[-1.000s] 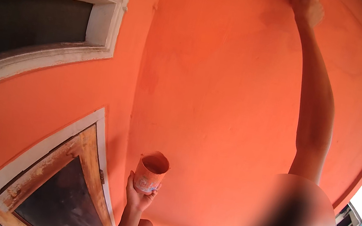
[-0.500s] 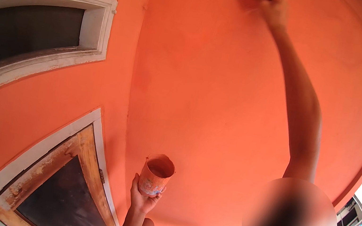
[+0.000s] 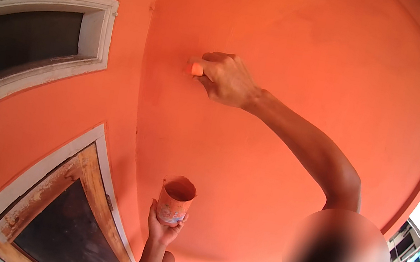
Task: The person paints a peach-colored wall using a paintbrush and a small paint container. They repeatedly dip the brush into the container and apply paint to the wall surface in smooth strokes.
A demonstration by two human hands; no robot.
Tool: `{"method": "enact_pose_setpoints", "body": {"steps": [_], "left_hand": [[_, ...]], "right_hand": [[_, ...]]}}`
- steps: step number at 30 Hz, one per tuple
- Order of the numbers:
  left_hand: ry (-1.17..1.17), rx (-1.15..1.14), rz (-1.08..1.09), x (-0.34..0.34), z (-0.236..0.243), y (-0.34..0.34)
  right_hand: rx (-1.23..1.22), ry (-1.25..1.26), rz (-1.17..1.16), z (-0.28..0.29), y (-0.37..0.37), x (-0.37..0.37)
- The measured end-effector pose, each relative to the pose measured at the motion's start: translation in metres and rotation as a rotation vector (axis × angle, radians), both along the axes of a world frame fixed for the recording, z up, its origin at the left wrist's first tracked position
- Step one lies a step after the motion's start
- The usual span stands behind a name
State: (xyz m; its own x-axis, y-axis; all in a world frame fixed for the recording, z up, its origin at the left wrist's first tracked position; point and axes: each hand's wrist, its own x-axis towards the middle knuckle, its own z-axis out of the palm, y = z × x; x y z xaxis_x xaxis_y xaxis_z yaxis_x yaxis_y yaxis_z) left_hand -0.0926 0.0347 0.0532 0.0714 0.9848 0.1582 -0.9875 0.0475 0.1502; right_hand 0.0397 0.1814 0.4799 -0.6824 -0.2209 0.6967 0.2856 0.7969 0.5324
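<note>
My left hand (image 3: 162, 231) is wrapped round the lower part of a paint-smeared can (image 3: 174, 207), held upright with its top open. Wet-looking orange-brown paint coats the can's inside, and a bluish label shows through the smears. Higher up, my right hand (image 3: 228, 80) is closed round a paintbrush (image 3: 196, 69) close to the orange wall (image 3: 272, 158). Only the orange end of the brush's handle pokes out from the fingers; its bristles are hidden. My right arm stretches up and leftward from the lower right.
To the left, an adjoining orange wall meets this one at a corner. It has a white-framed window opening (image 3: 103, 30) and, below, a worn wooden door (image 3: 95, 184) with dark glass. Buildings show past the wall's right edge (image 3: 412, 212). A blurred round patch covers part of the lower right.
My right hand has come down and left with the paintbrush, from high on the wall toward the corner. The can has shifted slightly left in the picture, still in my left hand.
</note>
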Motion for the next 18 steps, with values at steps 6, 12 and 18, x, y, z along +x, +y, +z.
{"method": "enact_pose_setpoints", "body": {"steps": [6, 12, 18], "left_hand": [[0.036, -0.034, -0.002, 0.004, -0.002, -0.001], [-0.001, 0.007, 0.009, -0.008, -0.006, -0.001], [-0.034, 0.033, 0.024, -0.006, -0.006, -0.003]], "right_hand": [[-0.288, 0.757, 0.169, 0.126, 0.011, 0.09], [0.279, 0.976, -0.275, 0.16, -0.009, 0.141], [0.392, 0.089, -0.054, 0.003, -0.014, 0.019]]}}
